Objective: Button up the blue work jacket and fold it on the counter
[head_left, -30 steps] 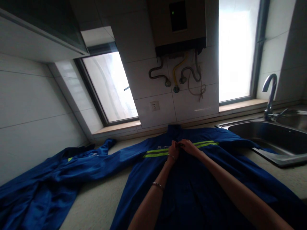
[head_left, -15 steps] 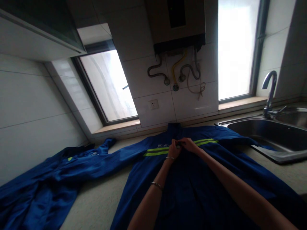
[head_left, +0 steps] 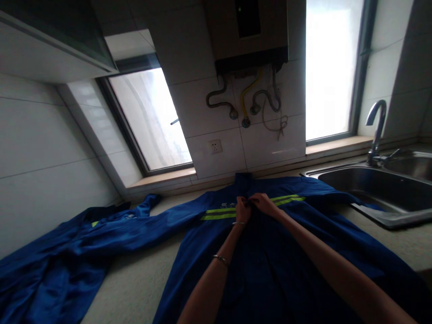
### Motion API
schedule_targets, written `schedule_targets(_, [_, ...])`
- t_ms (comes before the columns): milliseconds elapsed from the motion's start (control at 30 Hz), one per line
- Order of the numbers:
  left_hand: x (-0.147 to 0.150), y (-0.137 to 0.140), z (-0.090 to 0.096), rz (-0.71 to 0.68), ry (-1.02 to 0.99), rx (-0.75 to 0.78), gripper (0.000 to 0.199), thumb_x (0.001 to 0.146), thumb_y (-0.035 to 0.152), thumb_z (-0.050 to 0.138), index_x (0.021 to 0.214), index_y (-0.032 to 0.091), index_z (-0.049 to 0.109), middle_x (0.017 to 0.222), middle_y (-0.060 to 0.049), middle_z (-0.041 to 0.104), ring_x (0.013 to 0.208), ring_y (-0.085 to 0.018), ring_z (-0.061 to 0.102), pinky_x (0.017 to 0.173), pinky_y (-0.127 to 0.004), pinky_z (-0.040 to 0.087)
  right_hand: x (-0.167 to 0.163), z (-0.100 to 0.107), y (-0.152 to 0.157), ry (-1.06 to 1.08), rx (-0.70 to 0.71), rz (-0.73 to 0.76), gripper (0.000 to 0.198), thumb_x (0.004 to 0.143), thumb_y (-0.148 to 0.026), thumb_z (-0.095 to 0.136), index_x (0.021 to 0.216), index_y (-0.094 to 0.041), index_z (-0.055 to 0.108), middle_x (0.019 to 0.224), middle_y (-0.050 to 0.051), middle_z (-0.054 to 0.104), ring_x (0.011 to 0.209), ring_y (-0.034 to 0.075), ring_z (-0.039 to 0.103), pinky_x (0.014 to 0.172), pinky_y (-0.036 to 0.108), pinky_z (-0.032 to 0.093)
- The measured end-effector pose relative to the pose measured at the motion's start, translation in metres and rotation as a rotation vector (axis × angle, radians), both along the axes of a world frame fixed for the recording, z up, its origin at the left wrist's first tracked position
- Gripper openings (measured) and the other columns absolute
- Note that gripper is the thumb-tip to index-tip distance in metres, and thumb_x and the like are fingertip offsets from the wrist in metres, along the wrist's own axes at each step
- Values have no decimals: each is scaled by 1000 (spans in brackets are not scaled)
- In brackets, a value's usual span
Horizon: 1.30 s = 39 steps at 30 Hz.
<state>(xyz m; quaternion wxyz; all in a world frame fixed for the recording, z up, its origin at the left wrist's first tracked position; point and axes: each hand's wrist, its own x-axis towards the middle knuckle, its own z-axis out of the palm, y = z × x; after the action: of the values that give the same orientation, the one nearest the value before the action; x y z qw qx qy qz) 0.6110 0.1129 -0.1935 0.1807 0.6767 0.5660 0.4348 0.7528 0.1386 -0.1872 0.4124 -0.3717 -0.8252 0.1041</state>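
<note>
A blue work jacket (head_left: pixel 209 252) with yellow-green chest stripes lies front up on the countertop, its collar towards the wall and its sleeves spread to both sides. At the front opening, level with the stripes, my left hand (head_left: pixel 243 210) pinches the fabric edge. My right hand (head_left: pixel 265 204) meets it there, fingers closed on the same front edge. The fingertips almost touch, and whatever small fastener may lie between them is hidden. Bracelets circle my left wrist and forearm.
Another blue garment (head_left: pixel 67 252) lies crumpled on the left of the countertop (head_left: pixel 135 283). A steel sink (head_left: pixel 357 173) with a faucet (head_left: pixel 378 130) is at the right, the jacket's sleeve reaching its edge. A water heater (head_left: pixel 249 31) with hoses hangs above a wall socket (head_left: pixel 215 146).
My fingers have shifted slightly at the jacket's front edge, the right hand curling closer to the left. The view has moved a little; the jacket lies as before.
</note>
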Motion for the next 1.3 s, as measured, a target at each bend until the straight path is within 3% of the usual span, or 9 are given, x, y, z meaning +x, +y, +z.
schedule_targets(233, [-4, 9, -6, 8, 68, 40, 29, 69, 6, 51, 92, 20, 38, 74, -1, 61, 72, -15, 60, 63, -23, 41, 2, -3, 0, 1, 6, -14, 33, 80, -11, 44, 100, -21, 68, 94, 4, 67, 87, 15, 61, 83, 26, 44])
schedule_targets(533, [-12, 15, -7, -83, -241, -66, 35, 63, 3, 59, 88, 19, 41, 74, 2, 62, 72, -13, 63, 63, -22, 46, 6, -1, 3, 87, -65, 27, 30, 78, -15, 49, 100, -19, 68, 97, 5, 68, 90, 16, 62, 84, 28, 45])
schedule_targets(667, [-13, 13, -4, -25, -366, -127, 40, 61, 2, 63, 90, 18, 41, 75, -2, 66, 71, -16, 65, 60, -23, 48, 15, 5, 4, 18, -166, 85, 47, 69, -14, 57, 115, -16, 60, 102, 5, 67, 90, 17, 62, 83, 27, 46])
schedule_targets(767, [-11, 13, -4, -6, -417, -122, 43, 59, 3, 66, 90, 18, 41, 74, -3, 68, 71, -17, 66, 61, -24, 49, 18, 7, 2, -40, -138, 61, 54, 64, -11, 58, 118, -15, 57, 102, 6, 66, 87, 17, 62, 81, 27, 46])
schedule_targets(967, [-11, 9, -3, -41, -392, -52, 37, 59, 6, 66, 85, 18, 43, 75, -3, 68, 71, -16, 66, 61, -23, 48, 14, 5, 0, -32, -55, 36, 52, 67, -9, 54, 118, -15, 56, 92, 5, 66, 83, 15, 60, 76, 25, 45])
schedule_targets(1300, [-16, 13, -6, -130, -352, -39, 39, 57, 6, 67, 83, 18, 42, 72, -1, 67, 64, -15, 64, 56, -22, 45, 15, -2, 2, 42, -79, 66, 49, 65, -6, 53, 114, -16, 51, 85, 2, 64, 80, 14, 60, 74, 24, 43])
